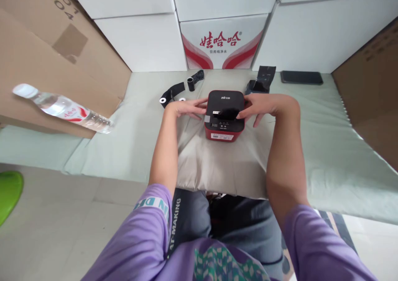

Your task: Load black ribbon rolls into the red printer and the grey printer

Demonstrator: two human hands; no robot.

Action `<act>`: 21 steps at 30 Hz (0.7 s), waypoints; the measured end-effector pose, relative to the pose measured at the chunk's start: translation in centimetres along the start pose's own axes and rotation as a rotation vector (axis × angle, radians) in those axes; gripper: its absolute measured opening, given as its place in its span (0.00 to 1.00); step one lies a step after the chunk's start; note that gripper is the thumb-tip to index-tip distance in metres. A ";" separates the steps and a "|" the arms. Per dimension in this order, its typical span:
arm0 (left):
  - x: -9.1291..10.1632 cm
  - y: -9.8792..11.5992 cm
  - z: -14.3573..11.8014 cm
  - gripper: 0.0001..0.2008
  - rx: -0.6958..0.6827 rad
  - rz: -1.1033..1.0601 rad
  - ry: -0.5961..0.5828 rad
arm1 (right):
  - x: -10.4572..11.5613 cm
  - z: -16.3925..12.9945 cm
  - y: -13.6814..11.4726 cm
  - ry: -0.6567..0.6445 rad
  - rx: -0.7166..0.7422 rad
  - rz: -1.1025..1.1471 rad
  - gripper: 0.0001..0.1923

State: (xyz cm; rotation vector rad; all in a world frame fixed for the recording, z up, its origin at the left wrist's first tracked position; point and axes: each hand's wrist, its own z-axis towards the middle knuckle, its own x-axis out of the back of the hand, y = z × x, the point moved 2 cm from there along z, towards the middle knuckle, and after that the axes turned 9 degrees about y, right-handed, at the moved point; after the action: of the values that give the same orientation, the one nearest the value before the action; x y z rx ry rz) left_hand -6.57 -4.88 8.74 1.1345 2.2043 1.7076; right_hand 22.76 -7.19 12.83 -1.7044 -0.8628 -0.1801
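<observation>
Now | boxy device (225, 102): black top, red body, white label (222, 136) | left fingers (199, 102) spread; right fingers (243, 113): cannot tell

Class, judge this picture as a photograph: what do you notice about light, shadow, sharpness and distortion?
Head view: soft light, the cardboard at the right edge darker than the cardboard at the left; head view: joints between the white boxes splay outward toward the top; head view: fine print on the red-and-black device too small to read.
</observation>
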 end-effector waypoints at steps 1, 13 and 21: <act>0.1 -0.4 -0.1 0.54 -0.051 -0.008 -0.051 | 0.0 0.1 0.4 0.000 -0.009 0.010 0.34; -3.7 -2.1 -2.1 0.75 -0.314 0.035 0.003 | -4.7 -4.1 4.3 -0.012 0.383 0.118 0.73; -6.9 -3.3 -2.8 0.73 -0.384 0.120 0.234 | -7.0 -2.3 5.3 0.448 0.645 0.096 0.66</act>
State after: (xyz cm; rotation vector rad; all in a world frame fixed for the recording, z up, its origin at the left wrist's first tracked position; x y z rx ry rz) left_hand -4.71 -11.60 4.56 1.0288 1.8291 2.2921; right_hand 21.82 -12.75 5.73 -1.0375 -0.4325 -0.1837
